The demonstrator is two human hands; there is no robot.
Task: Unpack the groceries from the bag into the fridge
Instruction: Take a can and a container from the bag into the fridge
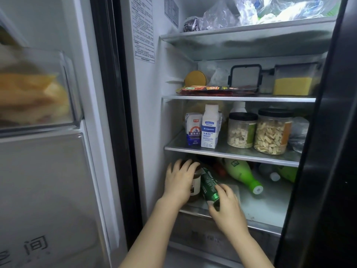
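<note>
The fridge stands open and both my hands reach onto its lowest glass shelf (257,207). My right hand (227,206) grips a green drink can (209,185) by its near end; the can lies tilted with its far end pointing inward. My left hand (180,179) is wrapped around a dark brown jar (195,185) that stands upright at the shelf's left front, right beside the can. No grocery bag is in view.
A light green bottle (242,176) lies on its side to the right of the can. The shelf above holds two cartons (209,129) and two clear jars (272,132). The open door's bin (63,89) is at left; the dark right door edge (318,151) borders the opening.
</note>
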